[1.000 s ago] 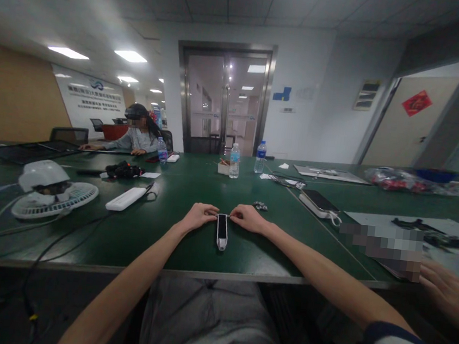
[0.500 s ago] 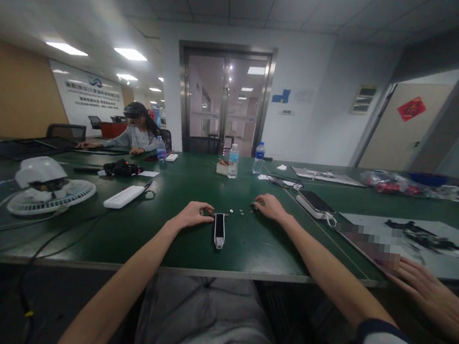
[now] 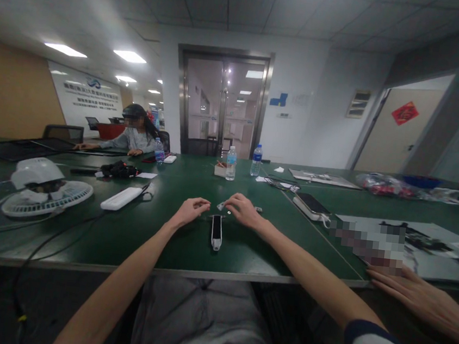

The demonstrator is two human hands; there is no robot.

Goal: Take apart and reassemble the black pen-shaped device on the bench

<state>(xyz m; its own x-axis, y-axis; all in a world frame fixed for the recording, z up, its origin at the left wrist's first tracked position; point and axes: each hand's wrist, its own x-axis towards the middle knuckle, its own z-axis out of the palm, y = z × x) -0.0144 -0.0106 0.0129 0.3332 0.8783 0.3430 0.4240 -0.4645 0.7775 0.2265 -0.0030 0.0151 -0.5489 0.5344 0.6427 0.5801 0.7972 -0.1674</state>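
Observation:
On the green table lies a slim white device with a black face (image 3: 216,233), its narrow end toward me. A thin crosspiece (image 3: 217,216) sits at its far end. My left hand (image 3: 191,212) is just left of that end, thumb and fingers drawn together; whatever is between them is too small to make out. Above and to the right, my right hand (image 3: 244,211) pinches a small greyish piece (image 3: 220,206). A tiny white ring (image 3: 229,212) lies under the right hand, which hides other small parts partly.
A white fan (image 3: 48,197) and a white power strip (image 3: 122,198) are on the left. Water bottles (image 3: 231,164) stand farther back. To the right are a phone on a white box (image 3: 312,204) and another person's hand (image 3: 421,299). A person (image 3: 135,132) sits at far left.
My right hand has moved left from the small parts toward the device, with the small greyish piece now showing at its fingertips. My left hand has drawn slightly away from the device.

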